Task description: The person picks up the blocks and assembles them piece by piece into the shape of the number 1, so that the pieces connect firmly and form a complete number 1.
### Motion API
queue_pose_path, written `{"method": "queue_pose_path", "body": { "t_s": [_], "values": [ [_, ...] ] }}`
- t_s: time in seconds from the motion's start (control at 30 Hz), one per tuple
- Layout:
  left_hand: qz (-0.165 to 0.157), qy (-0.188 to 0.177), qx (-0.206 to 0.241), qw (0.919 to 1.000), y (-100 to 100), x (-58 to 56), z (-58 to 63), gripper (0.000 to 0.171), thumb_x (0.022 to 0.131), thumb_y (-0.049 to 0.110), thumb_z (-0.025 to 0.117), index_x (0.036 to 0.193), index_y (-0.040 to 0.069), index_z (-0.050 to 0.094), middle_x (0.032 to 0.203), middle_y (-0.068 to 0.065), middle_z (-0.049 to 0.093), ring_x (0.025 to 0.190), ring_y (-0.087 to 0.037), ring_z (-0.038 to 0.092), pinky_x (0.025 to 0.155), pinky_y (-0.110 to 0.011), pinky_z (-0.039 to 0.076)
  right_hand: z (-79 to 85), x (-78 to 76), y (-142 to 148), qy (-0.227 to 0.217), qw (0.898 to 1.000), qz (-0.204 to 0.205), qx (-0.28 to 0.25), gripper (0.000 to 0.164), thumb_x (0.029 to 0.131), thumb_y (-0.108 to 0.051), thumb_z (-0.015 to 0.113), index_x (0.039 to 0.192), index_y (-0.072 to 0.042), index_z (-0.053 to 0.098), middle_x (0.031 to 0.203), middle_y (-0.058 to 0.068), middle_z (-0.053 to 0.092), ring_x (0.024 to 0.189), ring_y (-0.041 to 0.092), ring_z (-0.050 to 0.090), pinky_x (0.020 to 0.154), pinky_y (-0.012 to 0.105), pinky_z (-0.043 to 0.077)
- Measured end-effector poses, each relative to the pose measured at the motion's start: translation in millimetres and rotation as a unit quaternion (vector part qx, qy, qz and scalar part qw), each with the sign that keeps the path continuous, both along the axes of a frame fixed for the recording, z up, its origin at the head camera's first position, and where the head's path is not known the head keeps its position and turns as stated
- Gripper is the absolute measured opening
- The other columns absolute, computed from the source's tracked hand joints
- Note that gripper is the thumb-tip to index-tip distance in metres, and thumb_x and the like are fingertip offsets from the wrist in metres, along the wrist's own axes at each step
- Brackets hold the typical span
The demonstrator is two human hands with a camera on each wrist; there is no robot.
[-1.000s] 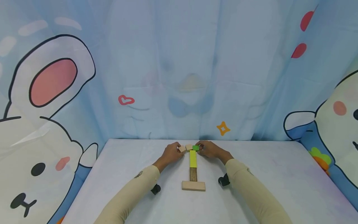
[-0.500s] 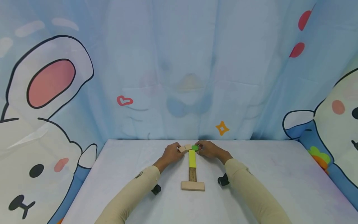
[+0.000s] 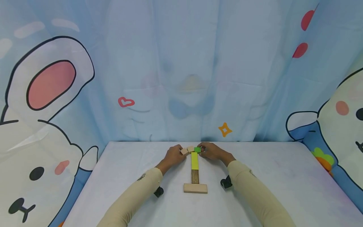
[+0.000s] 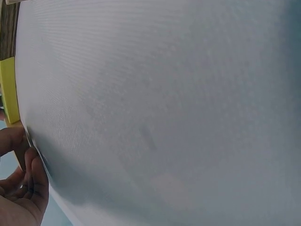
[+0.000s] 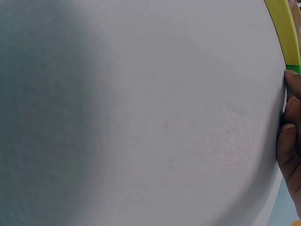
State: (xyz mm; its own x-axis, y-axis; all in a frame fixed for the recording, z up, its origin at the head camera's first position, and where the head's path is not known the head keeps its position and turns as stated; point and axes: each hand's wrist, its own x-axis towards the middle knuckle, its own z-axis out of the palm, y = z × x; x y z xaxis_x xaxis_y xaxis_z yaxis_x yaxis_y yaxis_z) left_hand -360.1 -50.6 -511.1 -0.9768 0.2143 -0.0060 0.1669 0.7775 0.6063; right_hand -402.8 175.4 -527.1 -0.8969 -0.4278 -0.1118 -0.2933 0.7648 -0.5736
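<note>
A column lies on the white table: a plain wooden plank crosswise at the near end, then a dark-grained block and a yellow block. Across the column's far end runs a short row of small blocks. My left hand pinches the leftmost plain wooden block, which sits tilted against a middle wooden block. At the row's right end, my right hand holds the green block by its side. In the right wrist view, fingertips touch the green block, mostly hidden there.
The white table ends just beyond the block row. Behind it hangs a blue curtain printed with cartoon animals. Black wrist cameras hang under the left sleeve and right sleeve.
The head view has shifted very slightly. Both hands keep their places on the blocks, and the row looks the same.
</note>
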Motion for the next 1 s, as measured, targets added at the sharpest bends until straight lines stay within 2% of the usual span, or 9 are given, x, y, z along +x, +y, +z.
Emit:
{"method": "queue_pose_path", "body": {
  "t_s": [0.27, 0.7, 1.0],
  "values": [
    [0.005, -0.008, 0.005, 0.9999, 0.0, -0.7, -0.5, 0.022, 0.091, 0.013, 0.071, 0.107, 0.0, 0.064, 0.088, -0.007, 0.067, 0.073, -0.012, 0.055, 0.066, -0.027, 0.047, -0.6, -0.8, 0.8, 0.001, 1.0, 0.001, 0.004, 0.034, 0.097, -0.018, 0.067, 0.129, -0.009, 0.062, 0.104, 0.004, 0.063, 0.096, 0.018, 0.056, 0.089, 0.042, 0.046],
    [0.001, 0.001, 0.014, 0.9999, -0.5, -0.2, -1.2, 0.024, 0.09, 0.012, 0.072, 0.107, -0.002, 0.064, 0.087, -0.008, 0.067, 0.072, -0.013, 0.055, 0.064, -0.027, 0.046, -0.4, 0.9, -0.1, 0.0, 1.0, -0.002, 0.008, 0.032, 0.097, -0.018, 0.067, 0.128, -0.011, 0.062, 0.104, 0.004, 0.062, 0.095, 0.018, 0.055, 0.088, 0.043, 0.046],
    [0.0, -0.006, 0.005, 1.0, 0.0, -1.5, -0.7, 0.024, 0.091, 0.012, 0.071, 0.109, -0.002, 0.064, 0.086, -0.009, 0.067, 0.07, -0.012, 0.053, 0.063, -0.025, 0.044, 3.1, 4.1, -0.6, -0.003, 1.0, -0.004, 0.005, 0.031, 0.097, -0.017, 0.067, 0.127, -0.011, 0.062, 0.104, 0.004, 0.062, 0.095, 0.019, 0.055, 0.088, 0.043, 0.045]
  ]
}}
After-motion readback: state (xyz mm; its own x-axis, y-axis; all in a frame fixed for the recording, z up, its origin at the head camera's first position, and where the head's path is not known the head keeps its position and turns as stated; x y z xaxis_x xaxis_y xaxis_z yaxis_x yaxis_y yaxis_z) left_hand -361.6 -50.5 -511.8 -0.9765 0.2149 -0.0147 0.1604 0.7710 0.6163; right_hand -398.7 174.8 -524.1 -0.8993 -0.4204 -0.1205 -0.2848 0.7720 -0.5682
